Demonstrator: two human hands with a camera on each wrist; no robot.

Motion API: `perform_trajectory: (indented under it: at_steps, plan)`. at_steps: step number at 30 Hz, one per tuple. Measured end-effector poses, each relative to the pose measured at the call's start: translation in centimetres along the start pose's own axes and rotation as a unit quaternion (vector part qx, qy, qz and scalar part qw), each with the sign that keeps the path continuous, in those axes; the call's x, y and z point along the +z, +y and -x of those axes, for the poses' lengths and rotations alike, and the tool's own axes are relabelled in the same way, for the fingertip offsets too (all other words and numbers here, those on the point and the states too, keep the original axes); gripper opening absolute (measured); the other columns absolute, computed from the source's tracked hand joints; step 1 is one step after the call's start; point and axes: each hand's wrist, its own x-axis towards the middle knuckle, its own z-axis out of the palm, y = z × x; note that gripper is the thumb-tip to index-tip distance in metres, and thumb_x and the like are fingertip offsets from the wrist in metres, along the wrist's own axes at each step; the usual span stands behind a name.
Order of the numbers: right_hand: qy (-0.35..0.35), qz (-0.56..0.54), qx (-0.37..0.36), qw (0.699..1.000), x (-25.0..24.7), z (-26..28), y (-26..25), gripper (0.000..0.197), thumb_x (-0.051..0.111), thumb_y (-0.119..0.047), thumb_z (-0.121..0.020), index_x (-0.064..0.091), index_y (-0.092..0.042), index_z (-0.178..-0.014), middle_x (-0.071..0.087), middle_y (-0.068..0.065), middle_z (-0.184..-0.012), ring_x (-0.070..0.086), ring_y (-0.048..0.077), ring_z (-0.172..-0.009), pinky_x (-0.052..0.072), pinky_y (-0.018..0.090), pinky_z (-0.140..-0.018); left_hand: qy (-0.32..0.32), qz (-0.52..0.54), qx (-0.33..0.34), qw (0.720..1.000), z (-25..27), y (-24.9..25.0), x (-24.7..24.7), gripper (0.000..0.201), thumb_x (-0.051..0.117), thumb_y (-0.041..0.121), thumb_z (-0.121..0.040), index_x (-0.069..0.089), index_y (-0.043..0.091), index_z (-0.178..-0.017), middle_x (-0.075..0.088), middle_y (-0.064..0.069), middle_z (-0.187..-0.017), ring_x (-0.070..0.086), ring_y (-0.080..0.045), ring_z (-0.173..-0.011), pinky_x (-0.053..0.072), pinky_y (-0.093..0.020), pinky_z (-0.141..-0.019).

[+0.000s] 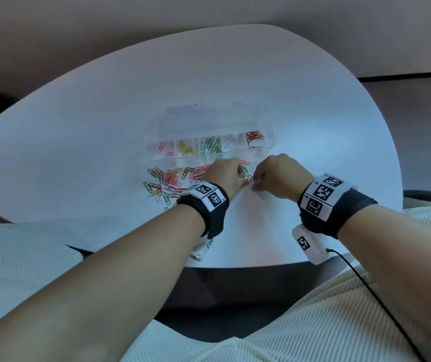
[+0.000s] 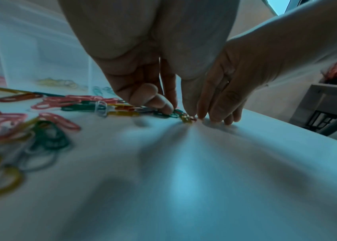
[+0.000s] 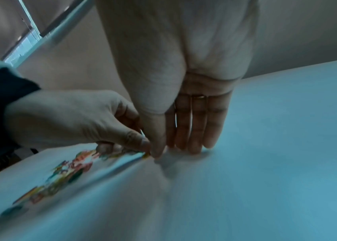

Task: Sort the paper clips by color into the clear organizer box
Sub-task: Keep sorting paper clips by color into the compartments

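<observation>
Both hands [image 1: 225,176] [image 1: 277,176] pinch clips [image 2: 187,118] beside the pile [image 1: 172,180]; five-compartment box [image 1: 270,142] beyond, on white table [image 1: 78,142].

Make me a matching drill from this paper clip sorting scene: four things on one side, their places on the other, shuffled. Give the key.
Things:
1. yellow clips
2. red clips
3. unsorted pile
4. right hand

Places:
A. far right compartment of the organizer box
B. on the table, near side of the box, left of both hands
C. second compartment from the left
D. fingertips down on the table beside the left hand

Pairs: 1-C, 2-A, 3-B, 4-D
</observation>
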Motion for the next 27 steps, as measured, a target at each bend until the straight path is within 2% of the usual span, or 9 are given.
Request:
perform_trajectory:
  at_steps: [5,8,12,18,21,24,27]
  plan:
    - [0.054,-0.026,0.019,0.998,1.5,-0.1,-0.1,0.029,0.074,-0.045,-0.077,0.064,-0.025,-0.096,0.066,0.002,-0.091,0.062,0.025,-0.082,0.043,0.029,-0.063,0.025,-0.007,0.004,1.0,0.0,-0.3,0.2,0.013,0.067,0.021,-0.085,0.072,0.012,-0.093,0.069,-0.007,-0.095,0.063,-0.025,-0.091,0.048,-0.03,-0.074]
    - [0.073,-0.022,0.009,0.997,1.8,-0.3,-0.3,0.022,0.072,-0.044,-0.079,0.066,-0.03,-0.095,0.067,-0.001,-0.092,0.063,0.025,-0.082,0.041,0.027,-0.063,0.028,-0.013,-0.001,1.0,0.3,-0.7,0.0,0.013,0.062,0.016,-0.086,0.074,0.013,-0.09,0.071,-0.007,-0.093,0.064,-0.025,-0.089,0.052,-0.032,-0.075]
    - [0.059,-0.006,0.009,0.998,1.6,-0.3,-0.2,0.009,0.067,-0.036,-0.083,0.069,-0.028,-0.087,0.068,0.0,-0.092,0.063,0.024,-0.079,0.04,0.026,-0.061,0.015,-0.011,-0.008,1.0,0.5,-1.3,0.0,0.008,0.064,0.015,-0.085,0.072,0.013,-0.087,0.07,-0.005,-0.093,0.064,-0.024,-0.089,0.053,-0.033,-0.078]
    - [0.046,0.007,0.023,0.999,1.2,0.0,-0.4,0.013,0.067,-0.034,-0.083,0.066,-0.021,-0.082,0.063,0.005,-0.086,0.057,0.025,-0.073,0.037,0.026,-0.06,0.012,0.001,-0.011,1.0,0.9,-1.7,-0.1,0.005,0.066,0.015,-0.082,0.071,0.013,-0.083,0.069,-0.003,-0.09,0.062,-0.021,-0.086,0.052,-0.032,-0.075]
    - [0.033,0.003,0.032,0.999,1.0,0.0,-0.4,0.017,0.069,-0.034,-0.08,0.066,-0.017,-0.083,0.062,0.004,-0.084,0.058,0.025,-0.073,0.035,0.024,-0.055,0.02,0.041,-0.019,0.999,1.1,-1.9,-0.2,0.004,0.068,0.014,-0.078,0.07,0.013,-0.081,0.069,-0.001,-0.085,0.062,-0.02,-0.082,0.053,-0.032,-0.074]
    - [0.029,-0.003,0.033,0.999,1.0,-0.1,-0.4,0.015,0.069,-0.031,-0.079,0.067,-0.017,-0.083,0.063,0.004,-0.084,0.06,0.025,-0.073,0.032,0.022,-0.049,0.028,0.074,-0.034,0.996,1.4,-2.2,-0.4,0.005,0.07,0.014,-0.075,0.069,0.015,-0.079,0.069,0.001,-0.081,0.063,-0.018,-0.08,0.052,-0.028,-0.072]
    - [0.029,-0.011,0.036,0.999,1.0,-0.2,-0.3,0.01,0.069,-0.027,-0.077,0.067,-0.018,-0.08,0.064,0.004,-0.084,0.061,0.025,-0.073,0.033,0.022,-0.049,0.037,0.098,-0.035,0.994,1.6,-2.4,-0.6,0.01,0.071,0.011,-0.072,0.065,0.018,-0.077,0.067,0.004,-0.076,0.062,-0.017,-0.077,0.052,-0.027,-0.072]
